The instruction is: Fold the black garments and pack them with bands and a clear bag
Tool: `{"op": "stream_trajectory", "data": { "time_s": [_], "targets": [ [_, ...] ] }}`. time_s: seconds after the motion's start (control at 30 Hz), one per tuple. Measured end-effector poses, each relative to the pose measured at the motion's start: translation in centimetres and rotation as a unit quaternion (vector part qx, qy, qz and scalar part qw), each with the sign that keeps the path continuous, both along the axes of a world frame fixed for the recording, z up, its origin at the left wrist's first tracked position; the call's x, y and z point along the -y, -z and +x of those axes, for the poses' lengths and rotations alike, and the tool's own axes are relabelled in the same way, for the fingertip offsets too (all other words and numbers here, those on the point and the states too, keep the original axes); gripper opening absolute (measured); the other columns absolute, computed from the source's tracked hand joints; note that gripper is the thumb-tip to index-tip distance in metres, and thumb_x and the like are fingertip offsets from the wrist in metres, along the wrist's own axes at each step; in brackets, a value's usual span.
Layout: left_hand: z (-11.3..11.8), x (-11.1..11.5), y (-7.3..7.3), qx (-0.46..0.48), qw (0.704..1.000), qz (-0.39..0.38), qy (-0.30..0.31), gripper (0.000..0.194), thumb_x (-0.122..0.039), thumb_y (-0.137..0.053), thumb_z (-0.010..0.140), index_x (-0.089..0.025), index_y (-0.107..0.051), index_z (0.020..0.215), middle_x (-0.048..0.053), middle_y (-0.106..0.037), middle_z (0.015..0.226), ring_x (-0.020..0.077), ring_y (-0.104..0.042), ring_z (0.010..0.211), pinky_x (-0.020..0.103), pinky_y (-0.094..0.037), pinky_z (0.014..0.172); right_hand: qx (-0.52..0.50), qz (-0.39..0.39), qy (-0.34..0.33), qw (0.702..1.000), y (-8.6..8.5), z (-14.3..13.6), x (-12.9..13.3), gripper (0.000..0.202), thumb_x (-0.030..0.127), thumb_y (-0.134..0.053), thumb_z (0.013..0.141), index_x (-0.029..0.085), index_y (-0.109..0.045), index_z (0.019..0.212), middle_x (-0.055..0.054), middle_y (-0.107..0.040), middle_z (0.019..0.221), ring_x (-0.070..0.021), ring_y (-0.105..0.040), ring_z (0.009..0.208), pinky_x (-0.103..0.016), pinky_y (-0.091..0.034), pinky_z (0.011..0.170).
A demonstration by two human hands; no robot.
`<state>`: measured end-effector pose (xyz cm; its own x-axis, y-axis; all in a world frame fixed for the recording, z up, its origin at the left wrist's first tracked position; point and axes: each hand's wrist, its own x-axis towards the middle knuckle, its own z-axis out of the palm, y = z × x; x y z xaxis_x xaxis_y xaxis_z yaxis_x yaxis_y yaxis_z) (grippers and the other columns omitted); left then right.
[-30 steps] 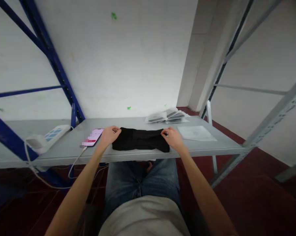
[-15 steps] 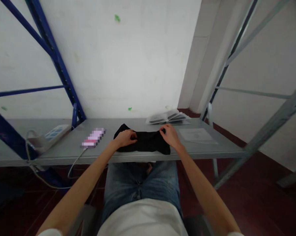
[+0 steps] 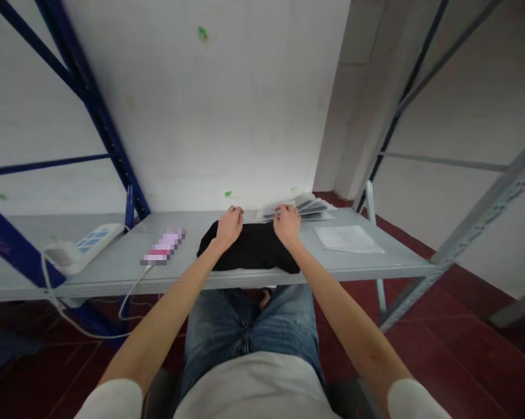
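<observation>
Fingers of the left hand [image 3: 229,224] and right hand [image 3: 286,221] press down, curled over the far edge of a folded black cloth [image 3: 249,253] lying on the grey bench [image 3: 114,265] near its front edge; whether they pinch the fabric cannot be made out. A phone [image 3: 163,247], its screen blurred, lies left of the cloth on a charging cable [image 3: 134,288]. A fanned stack of flat packets [image 3: 308,206] sits partly hidden behind the right hand, beside a single sheet [image 3: 347,238].
</observation>
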<state>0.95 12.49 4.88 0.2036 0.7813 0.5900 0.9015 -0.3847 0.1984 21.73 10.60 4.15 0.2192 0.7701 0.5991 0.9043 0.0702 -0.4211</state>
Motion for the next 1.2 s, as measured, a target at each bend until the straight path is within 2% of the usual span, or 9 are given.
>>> {"op": "stream_trajectory", "data": {
  "time_s": [0.07,0.13,0.23,0.3,0.47,0.67,0.83,0.97,1.2],
  "targets": [
    [0.0,0.8,1.8,-0.057,0.996,-0.045,0.054,0.032,-0.028,-0.041,0.105,-0.021,-0.067,0.123,0.012,-0.07,0.126,0.0267,-0.066,0.119,0.041,-0.052,0.103,-0.001,-0.018,-0.033,0.999,1.2,-1.4,1.3,0.03,0.019,-0.047,0.1,0.018,-0.069,0.121,-0.015,-0.066,0.128,-0.0303,-0.058,0.12,-0.043,-0.046,0.103],
    [-0.5,1.7,3.5,-0.097,0.988,-0.091,0.077,0.033,-0.035,-0.046,0.105,-0.022,-0.066,0.127,0.012,-0.069,0.134,0.029,-0.061,0.13,0.049,-0.044,0.115,0.003,-0.049,-0.072,0.996,2.7,-2.7,2.6,0.033,0.022,-0.046,0.102,0.018,-0.068,0.126,-0.015,-0.068,0.13,-0.0296,-0.059,0.12,-0.042,-0.046,0.105],
    [-1.8,2.5,5.3,-0.1,0.985,-0.128,0.052,0.044,-0.043,-0.041,0.106,-0.024,-0.061,0.14,0.013,-0.061,0.15,0.0333,-0.051,0.144,0.066,-0.027,0.123,0.018,-0.091,-0.108,0.99,4.7,-4.0,4.4,0.041,0.028,-0.045,0.104,0.016,-0.062,0.14,-0.015,-0.063,0.144,-0.029,-0.055,0.133,-0.044,-0.04,0.115],
    [-2.7,2.7,5.9,-0.098,0.981,-0.161,0.035,0.053,-0.052,-0.037,0.106,-0.026,-0.056,0.148,0.01,-0.051,0.16,0.0346,-0.039,0.153,0.072,-0.018,0.124,0.037,-0.121,-0.12,0.985,5.8,-4.2,5.3,0.047,0.032,-0.043,0.106,0.014,-0.056,0.148,-0.014,-0.056,0.154,-0.0294,-0.047,0.145,-0.047,-0.032,0.122],
    [-4.6,2.6,5.9,-0.101,0.967,-0.225,0.064,0.07,-0.07,-0.035,0.101,-0.032,-0.046,0.158,0.005,-0.037,0.169,0.0335,-0.028,0.159,0.071,-0.011,0.126,0.096,-0.173,-0.15,0.969,6.9,-2.5,7.0,0.063,0.055,-0.038,0.107,0.018,-0.048,0.157,-0.013,-0.044,0.165,-0.0316,-0.032,0.156,-0.054,-0.019,0.128],
    [-5.2,2.0,5.5,-0.101,0.961,-0.245,0.076,0.079,-0.08,-0.035,0.095,-0.035,-0.042,0.16,0.003,-0.028,0.173,0.0342,-0.022,0.161,0.071,-0.007,0.126,0.126,-0.218,-0.173,0.952,6.3,-0.8,7.5,0.084,0.074,-0.036,0.101,0.019,-0.037,0.164,-0.013,-0.03,0.172,-0.032,-0.022,0.16,-0.056,-0.012,0.129],
    [-5.1,1.3,5.5,-0.11,0.961,-0.238,0.082,0.079,-0.081,-0.037,0.095,-0.035,-0.042,0.16,0.004,-0.027,0.173,0.0347,-0.022,0.161,0.071,-0.007,0.125,0.121,-0.244,-0.164,0.948,5.9,-0.5,7.1,0.086,0.079,-0.037,0.098,0.025,-0.035,0.165,-0.011,-0.028,0.172,-0.0333,-0.02,0.16,-0.064,-0.01,0.127],
    [-5.2,1.4,5.8,-0.112,0.967,-0.214,0.079,0.078,-0.078,-0.038,0.097,-0.032,-0.043,0.159,0.008,-0.03,0.172,0.0327,-0.026,0.16,0.068,-0.009,0.127,0.112,-0.231,-0.173,0.951,5.9,0.0,7.2,0.087,0.081,-0.042,0.096,0.026,-0.039,0.163,-0.012,-0.03,0.171,-0.0358,-0.022,0.16,-0.069,-0.011,0.125],
    [-5.0,2.2,6.0,-0.113,0.974,-0.184,0.073,0.076,-0.075,-0.041,0.097,-0.028,-0.049,0.156,0.011,-0.038,0.168,0.0327,-0.033,0.157,0.065,-0.006,0.128,0.109,-0.189,-0.147,0.965,6.9,1.3,8.5,0.073,0.07,-0.042,0.102,0.024,-0.047,0.158,-0.016,-0.037,0.168,-0.0366,-0.029,0.156,-0.071,-0.019,0.122]
  ]
}}
